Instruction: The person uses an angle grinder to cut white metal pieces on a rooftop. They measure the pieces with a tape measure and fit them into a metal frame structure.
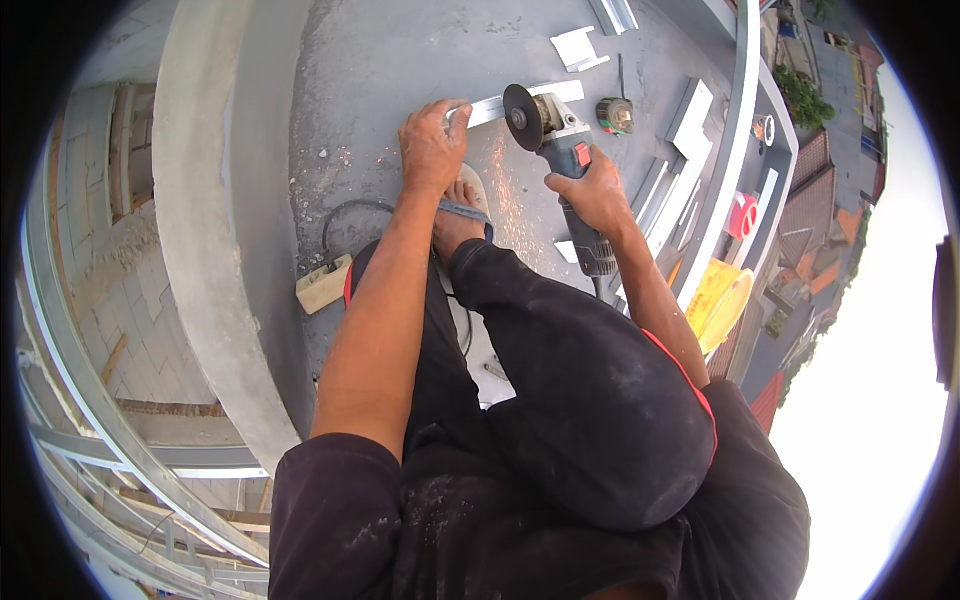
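My right hand [597, 190] is wrapped round the body of an angle grinder [570, 158], its thumb below the red switch. The grinder's dark cutting disc [522, 117] meets a silvery metal profile [487, 110], and orange sparks [505, 185] spray down toward my sandalled foot [462, 205]. Closed on the left end of that profile is my left hand [435, 145]. The profile's other end sticks out past the grinder head. Whether the disc has gone through the metal is hidden behind it.
A tape measure [615, 115] lies right of the grinder. Metal offcuts [577, 48] and longer profiles [690, 125] lie beyond and to the right. A concrete parapet [215, 200] runs along the left. A power socket block [324, 285] with a cable sits near my left knee. A yellow bucket [718, 300] stands right.
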Tool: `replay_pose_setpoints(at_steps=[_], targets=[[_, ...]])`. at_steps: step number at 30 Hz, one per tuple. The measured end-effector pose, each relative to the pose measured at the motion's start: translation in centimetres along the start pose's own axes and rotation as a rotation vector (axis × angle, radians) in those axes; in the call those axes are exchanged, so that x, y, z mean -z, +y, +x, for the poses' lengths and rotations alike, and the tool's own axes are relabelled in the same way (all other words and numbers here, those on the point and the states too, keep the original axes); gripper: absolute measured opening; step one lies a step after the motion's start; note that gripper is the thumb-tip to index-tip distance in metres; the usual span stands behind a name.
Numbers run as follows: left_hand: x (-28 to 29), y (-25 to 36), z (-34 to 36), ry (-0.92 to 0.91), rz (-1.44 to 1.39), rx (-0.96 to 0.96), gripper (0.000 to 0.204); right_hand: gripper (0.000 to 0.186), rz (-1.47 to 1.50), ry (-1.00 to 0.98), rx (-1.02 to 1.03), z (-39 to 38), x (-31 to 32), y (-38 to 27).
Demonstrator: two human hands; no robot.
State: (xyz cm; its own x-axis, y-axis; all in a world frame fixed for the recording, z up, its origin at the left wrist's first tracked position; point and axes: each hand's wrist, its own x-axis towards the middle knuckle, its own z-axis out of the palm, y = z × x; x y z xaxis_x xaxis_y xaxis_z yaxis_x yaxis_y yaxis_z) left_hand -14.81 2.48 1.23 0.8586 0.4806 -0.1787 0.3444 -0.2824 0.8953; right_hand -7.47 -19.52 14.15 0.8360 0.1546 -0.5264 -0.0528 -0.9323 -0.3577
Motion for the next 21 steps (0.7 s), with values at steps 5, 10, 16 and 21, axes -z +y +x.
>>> replay_pose_setpoints(at_steps=[5,10,16,21], targets=[[0.0,0.2,0.0,0.008,-0.004,0.002,0.028,0.052,-0.006,0.012,0.007,0.5,-0.4,0.5],[-0.1,0.0,0.0,0.010,-0.023,-0.003,0.028,0.051,0.010,0.000,-0.003,0.2,0.1,-1.0],[0.2,0.1,0.4,-0.030,-0.038,0.054,0.035,0.047,0.191,-0.006,-0.045,-0.8,1.2,-2.0],[2.0,-0.6,4.3,0.025,0.207,0.059,0.053,0.056,0.289,0.034,-0.106,-2.0,4.5,-1.6]])
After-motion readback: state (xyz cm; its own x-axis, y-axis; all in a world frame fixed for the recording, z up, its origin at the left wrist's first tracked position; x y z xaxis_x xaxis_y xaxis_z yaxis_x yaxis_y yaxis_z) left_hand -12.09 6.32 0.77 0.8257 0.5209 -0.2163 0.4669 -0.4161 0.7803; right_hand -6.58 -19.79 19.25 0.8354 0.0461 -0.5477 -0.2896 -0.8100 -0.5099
